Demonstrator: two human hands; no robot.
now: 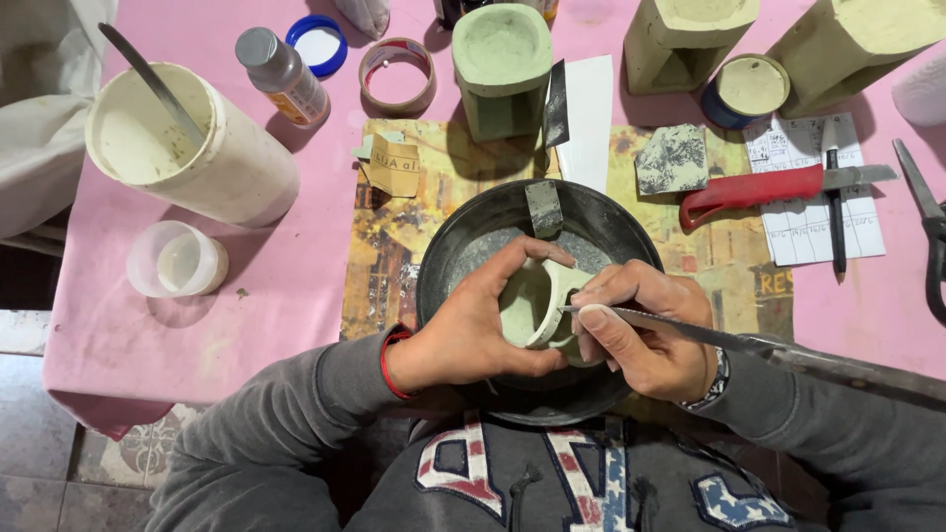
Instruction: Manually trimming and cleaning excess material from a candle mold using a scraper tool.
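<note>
Over the black bowl (448, 246), near table edge: pale green cup (532, 305), held tilted, hollow facing up and to the left, nothing visible inside. Left hand (473, 330) curled around it, fingers closed on rim and wall, thumb over the top. Right hand (645, 330) closed on a thin metal blade (690, 333), forefinger pressed along it, tip touching the cup's rim.

Bowl contents: grey dust or scrapings on the bottom; a small grey block (543, 207) leaning on the far rim.

Left of bowl, on the pink cloth (286, 266):
- White tub (197, 148), on its side, whitish residue inside, a metal rod (148, 79) resting in it.
- Small clear cup (177, 261), on its side; contents unclear.
- Small bottle (283, 77), grey cap, lying down.
- Blue lid (316, 44), white inside.
- Tape roll (397, 77).

Behind bowl: green moulded pot (501, 69), hollow top, empty. Two larger pale pots (680, 39) at far right, partly cut off. Round blue tin (746, 91), filled with pale paste.

Right: red-handled knife (759, 187), lying on a printed sheet (818, 232).
</note>
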